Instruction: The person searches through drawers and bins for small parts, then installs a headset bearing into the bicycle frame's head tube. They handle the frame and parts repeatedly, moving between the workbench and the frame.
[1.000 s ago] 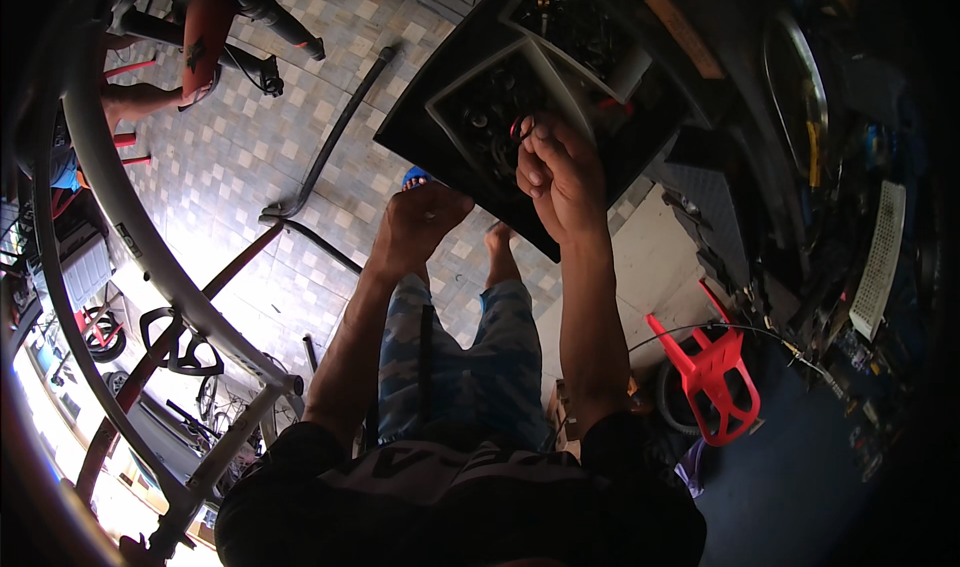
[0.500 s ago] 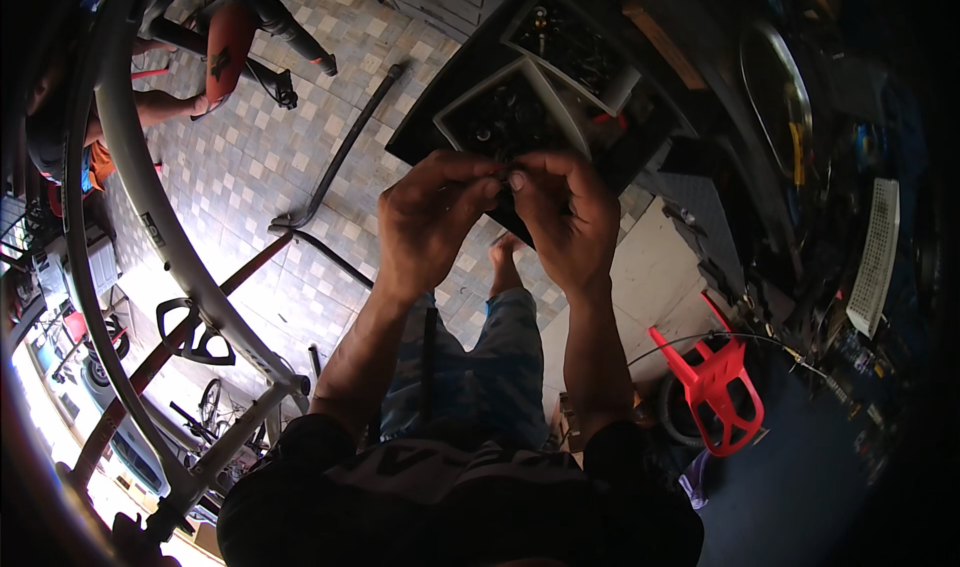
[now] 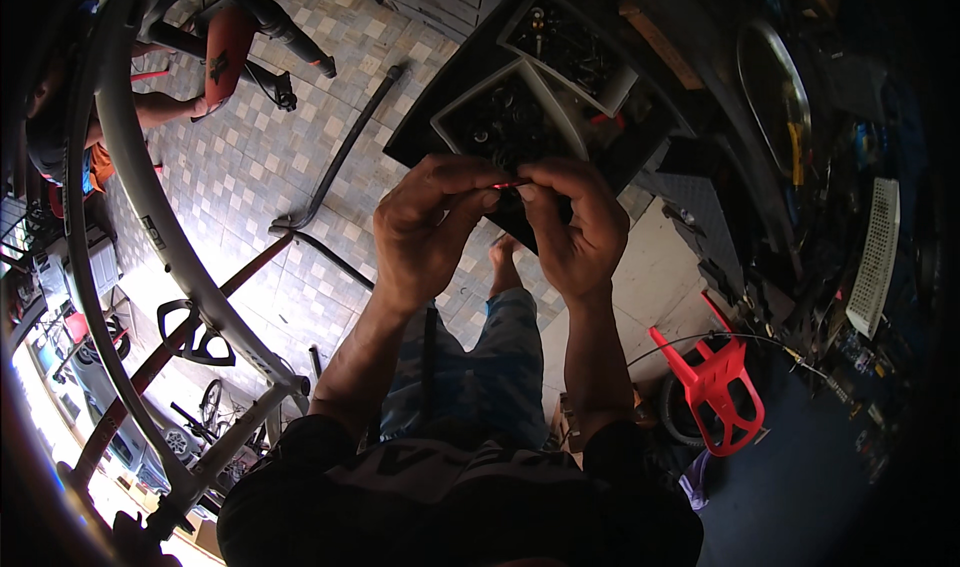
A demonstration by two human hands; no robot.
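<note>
My left hand (image 3: 423,225) and my right hand (image 3: 578,225) meet fingertip to fingertip in front of my chest. Between their pinched thumbs and forefingers is a small, thin red piece (image 3: 508,185), too small to tell its kind. Just beyond the fingertips sits a grey open bin (image 3: 560,107) holding dark small parts (image 3: 515,117), which I cannot make out one by one. A second grey bin (image 3: 618,89) of small metal and dark parts stands behind it to the right. The fingers partly hide the near bin.
A grey bicycle frame (image 3: 185,257) hangs close on my left. Beyond it another person's arm (image 3: 165,105) shows by a red and black bicycle fork (image 3: 228,57). A black tube (image 3: 350,142) stands over the tiled floor. At right is a red plastic chair (image 3: 725,392).
My hands have drawn slightly apart, and the red piece between the fingertips shows more plainly. Outside at the far left, a vehicle has shifted.
</note>
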